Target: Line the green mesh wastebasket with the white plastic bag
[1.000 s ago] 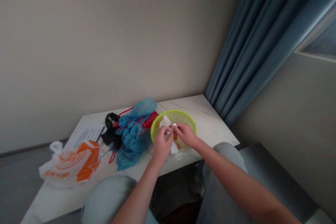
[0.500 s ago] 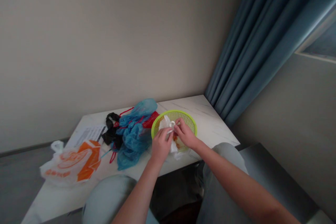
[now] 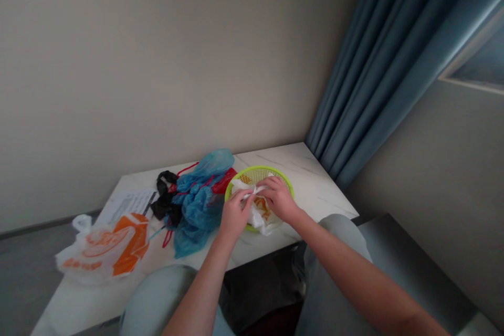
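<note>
A thin white plastic bag with an orange print hangs bunched between my hands, over a lime-green mesh basket. My left hand pinches a twisted part of the bag at the basket's near left rim. On the right, my right hand grips the same twisted strip, fingers curled over it. The lower part of the bag spreads across the basket's front rim. The fingertips and the twist lie close together, so the exact shape of the strip is hard to make out.
Left of the basket lies a heap of blue plastic bags, with a red bag and a black bag beside it. A white-and-orange bag and a printed sheet lie farther left on the marble-patterned table.
My hands have drawn slightly apart, stretching the white bag's twisted strip between them. My right hand has turned palm-down, and more of the bag's orange print shows.
</note>
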{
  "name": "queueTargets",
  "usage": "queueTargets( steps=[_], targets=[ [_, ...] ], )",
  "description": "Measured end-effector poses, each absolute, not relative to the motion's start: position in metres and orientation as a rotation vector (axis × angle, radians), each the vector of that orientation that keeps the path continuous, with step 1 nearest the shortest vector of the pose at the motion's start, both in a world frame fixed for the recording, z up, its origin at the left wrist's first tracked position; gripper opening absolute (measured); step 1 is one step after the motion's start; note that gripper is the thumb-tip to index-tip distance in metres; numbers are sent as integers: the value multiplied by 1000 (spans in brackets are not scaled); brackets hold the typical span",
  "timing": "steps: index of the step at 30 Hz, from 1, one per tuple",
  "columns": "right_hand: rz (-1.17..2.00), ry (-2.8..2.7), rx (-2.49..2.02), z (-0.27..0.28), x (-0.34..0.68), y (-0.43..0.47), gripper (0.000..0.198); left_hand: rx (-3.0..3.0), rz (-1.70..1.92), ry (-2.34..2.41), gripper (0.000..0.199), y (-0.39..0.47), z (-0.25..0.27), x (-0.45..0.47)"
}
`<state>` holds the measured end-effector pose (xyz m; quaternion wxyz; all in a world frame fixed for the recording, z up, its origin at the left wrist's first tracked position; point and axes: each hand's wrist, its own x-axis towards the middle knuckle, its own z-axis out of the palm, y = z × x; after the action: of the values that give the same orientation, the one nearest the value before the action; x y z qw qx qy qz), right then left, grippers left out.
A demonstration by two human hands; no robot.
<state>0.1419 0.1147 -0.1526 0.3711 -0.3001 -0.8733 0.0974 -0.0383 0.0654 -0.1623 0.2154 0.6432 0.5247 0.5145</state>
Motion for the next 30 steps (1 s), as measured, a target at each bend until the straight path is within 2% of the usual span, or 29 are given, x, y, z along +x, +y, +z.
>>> queueTargets(
  steps=[6, 17, 22, 30],
  targets=[
    [211, -2192, -820, -146, 137, 104, 20, 1292, 1299, 1303, 35, 71, -162, -41],
    [493, -2131, -805, -146, 136, 106, 9, 1133, 1265, 1171, 28, 71, -164, -46],
    [601, -1992, -847, -147, 136, 108, 15, 1220, 1320, 1245, 28, 72, -164, -46],
    [419, -1554, -1261, -166, 169, 132, 18, 1102, 1675, 1577, 28, 83, -181, -68]
  ],
)
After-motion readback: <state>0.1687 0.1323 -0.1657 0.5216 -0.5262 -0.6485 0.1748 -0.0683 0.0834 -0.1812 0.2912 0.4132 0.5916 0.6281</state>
